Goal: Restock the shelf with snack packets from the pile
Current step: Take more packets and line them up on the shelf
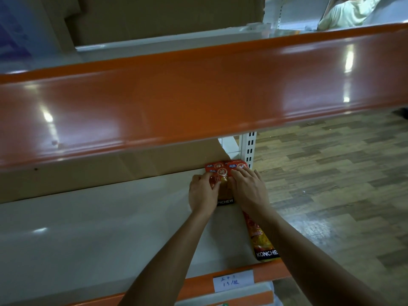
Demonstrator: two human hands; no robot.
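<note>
Hardly started: just a few red snack packets (217, 167) tucked into the back right corner of the white shelf (110, 217), against a cardboard sheet (110, 177), plus one KONCHEW packet (262, 239) lying flat at the right edge beneath the right forearm. Nearly all of the shelf left to fill; no pile in view. Grip of the left hand (203, 193) curled, pinching the left side of the corner packets; grip of the right hand (249, 188) slack, fingers flat, pressing on their tops and clasping nothing.

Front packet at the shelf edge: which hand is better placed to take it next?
Probably right. The front packet lies under the right forearm, nearer the right hand; the left hand grips the back packets, farther away.
</note>
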